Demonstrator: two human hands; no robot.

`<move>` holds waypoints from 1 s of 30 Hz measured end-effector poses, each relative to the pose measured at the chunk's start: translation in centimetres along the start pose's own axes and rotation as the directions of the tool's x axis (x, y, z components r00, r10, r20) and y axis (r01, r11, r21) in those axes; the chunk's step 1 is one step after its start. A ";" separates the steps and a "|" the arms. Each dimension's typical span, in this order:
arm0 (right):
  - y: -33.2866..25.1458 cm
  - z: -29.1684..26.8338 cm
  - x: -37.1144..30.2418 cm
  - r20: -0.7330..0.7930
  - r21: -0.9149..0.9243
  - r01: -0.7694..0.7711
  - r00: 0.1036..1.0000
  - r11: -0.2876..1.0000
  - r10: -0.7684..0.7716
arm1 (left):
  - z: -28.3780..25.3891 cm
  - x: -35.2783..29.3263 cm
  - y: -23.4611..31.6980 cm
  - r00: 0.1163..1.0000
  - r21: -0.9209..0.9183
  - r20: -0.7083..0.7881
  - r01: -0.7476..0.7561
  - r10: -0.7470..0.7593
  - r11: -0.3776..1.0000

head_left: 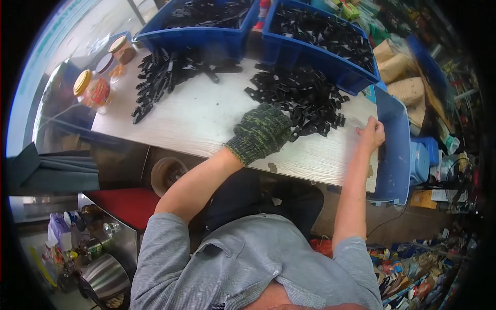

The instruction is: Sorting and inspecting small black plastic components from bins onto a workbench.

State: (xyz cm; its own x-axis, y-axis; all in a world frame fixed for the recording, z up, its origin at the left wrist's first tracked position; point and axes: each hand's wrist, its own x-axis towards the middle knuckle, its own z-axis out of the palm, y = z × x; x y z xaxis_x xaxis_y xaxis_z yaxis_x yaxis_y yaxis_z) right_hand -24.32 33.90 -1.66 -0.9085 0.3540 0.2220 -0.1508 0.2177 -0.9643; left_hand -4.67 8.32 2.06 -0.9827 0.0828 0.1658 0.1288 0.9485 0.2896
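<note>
My left hand, in a dark green and black knitted glove, is over the white tabletop. It rests against the near left side of a heap of small black plastic parts. Its fingers curl under toward the heap, and whatever they hold is hidden. Bare and off to the right, my right hand is closed at the table's right edge, beside an upright blue bin. Thumb and fingers are drawn together there; I cannot make out anything between them.
Two blue crates full of black parts stand along the back. Longer black pieces lie in a row at the left. Lidded jars line the left end. Below the front edge are a round bucket and a red-topped seat.
</note>
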 end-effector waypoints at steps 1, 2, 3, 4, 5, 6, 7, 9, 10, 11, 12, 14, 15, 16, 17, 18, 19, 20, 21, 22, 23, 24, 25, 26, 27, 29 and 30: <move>-0.1 0.1 -0.2 -0.002 0.006 0.007 1.000 1.000 -0.007 | 0.2 -0.1 -0.2 1.000 0.004 -0.012 0.013 -0.013 1.000; 0.0 -0.1 -0.1 0.012 0.013 0.016 1.000 1.000 -0.016 | 1.1 -0.2 -0.5 0.996 -0.017 -0.093 -0.009 0.007 1.000; 0.3 -0.1 0.0 0.013 0.010 0.027 1.000 1.000 -0.027 | 1.5 -0.4 -0.8 0.984 -0.033 -0.175 -0.029 0.023 0.999; 0.6 -0.1 0.2 0.015 0.008 0.038 0.999 0.999 -0.038 | 2.0 -0.5 -1.2 0.966 -0.045 -0.256 -0.051 0.038 0.998; 1.1 -0.3 0.5 0.010 0.002 0.048 0.999 0.999 -0.048 | 1.9 -0.3 -1.0 0.964 -0.044 -0.265 -0.040 0.027 0.998; 1.4 -0.5 0.6 0.025 0.007 0.056 0.998 0.998 -0.056 | 1.6 -0.1 -0.8 0.976 -0.066 -0.215 0.010 -0.024 0.998; 1.7 -0.7 0.7 0.030 -0.002 0.076 0.997 0.997 -0.076 | 1.4 0.0 -0.6 0.984 -0.086 -0.163 0.059 -0.073 0.994; 1.9 -0.7 0.7 0.032 -0.021 0.115 0.993 0.993 -0.114 | 1.1 0.0 -0.3 0.985 -0.106 -0.117 0.116 -0.128 0.988; 2.1 -0.5 0.7 0.040 -0.018 0.120 0.992 0.993 -0.119 | 0.9 -0.1 -0.2 0.982 -0.119 -0.116 0.137 -0.151 0.983; 2.0 -0.6 0.7 0.028 -0.023 0.110 0.994 0.994 -0.109 | 0.9 -0.1 -0.1 0.980 -0.134 -0.114 0.151 -0.166 0.980; 2.0 -0.7 0.7 0.012 -0.030 0.099 0.995 0.995 -0.098 | 0.8 -0.1 0.0 0.978 -0.149 -0.110 0.160 -0.178 0.976; 2.1 -1.3 0.6 -0.027 -0.049 0.088 0.996 0.995 -0.090 | 0.9 0.0 -0.5 0.977 -0.147 -0.135 0.142 -0.162 0.979; 1.9 -1.0 0.3 -0.009 -0.001 0.108 0.994 0.994 -0.108 | 1.2 0.0 -0.7 0.976 -0.144 -0.155 0.132 -0.154 0.981; 1.8 -0.6 0.1 0.004 0.046 0.128 0.992 0.991 -0.128 | 1.5 0.0 -0.9 0.975 -0.142 -0.174 0.118 -0.142 0.983; 1.6 -0.4 -0.1 0.003 0.049 0.121 0.993 0.991 -0.121 | 2.1 0.1 -1.3 0.979 -0.156 -0.167 0.087 -0.114 0.984; 1.3 -0.2 -0.3 -0.002 0.052 0.115 0.993 0.992 -0.115 | 2.6 0.2 -2.0 0.958 -0.179 -0.270 0.052 -0.100 0.982; 1.3 -0.4 -0.1 0.001 0.106 0.066 0.998 0.992 -0.066 | 3.0 0.2 -2.0 0.925 -0.202 -0.370 0.011 -0.087 0.979; 1.4 -0.9 0.0 0.007 0.164 0.018 1.000 0.986 -0.019 | 3.0 0.3 -1.7 0.929 -0.216 -0.365 -0.027 -0.055 0.976; 1.0 -1.2 -0.7 -0.020 0.155 0.024 1.000 0.988 -0.021 | 2.7 0.1 -1.6 0.904 -0.266 -0.417 -0.019 -0.097 0.964; -0.2 -1.1 -1.7 0.017 0.180 -0.045 0.999 0.983 0.043 | 2.5 0.0 -1.7 0.872 -0.314 -0.467 -0.008 -0.147 0.950; -1.5 -1.1 -2.5 0.061 0.205 -0.112 0.993 0.972 0.101 | 2.8 -0.1 -2.2 0.872 -0.316 -0.471 -0.025 -0.134 0.948; -2.5 -0.8 -3.4 0.054 0.208 -0.106 0.994 0.972 0.097 | 3.7 -0.3 -3.1 0.860 -0.472 -0.465 -0.040 -0.210 0.881; -3.5 -0.6 -4.4 0.087 0.247 -0.145 0.988 0.958 0.127 | 4.7 -0.4 -3.9 0.848 -0.613 -0.446 -0.057 -0.286 0.788; -4.3 -0.7 -5.1 0.114 0.281 -0.182 0.981 0.942 0.155 | 5.2 -0.1 -4.1 0.840 -0.739 -0.411 -0.080 -0.354 0.669; -4.8 -0.9 -5.6 0.148 0.314 -0.224 0.972 0.923 0.185 | 5.1 0.0 -3.7 0.842 -0.740 -0.411 -0.084 -0.350 0.668; -5.9 -1.4 -6.9 0.237 0.343 -0.226 0.960 0.912 0.149 | 4.6 -0.1 -2.7 0.835 -0.936 -0.307 -0.180 -0.455 0.302; -6.3 -1.3 -7.9 0.335 0.369 -0.239 0.936 0.898 0.112 | 4.5 -0.6 -2.4 0.830 -0.969 -0.244 -0.223 -0.501 0.103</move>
State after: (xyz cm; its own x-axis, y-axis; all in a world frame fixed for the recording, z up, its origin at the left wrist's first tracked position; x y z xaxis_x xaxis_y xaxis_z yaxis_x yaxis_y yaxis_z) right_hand -15.63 30.93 2.86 -0.9974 0.0509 0.0516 -0.0618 -0.2250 -0.9724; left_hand -5.01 7.38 -2.97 -0.8478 -0.4812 0.2230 0.3619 -0.2177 0.9064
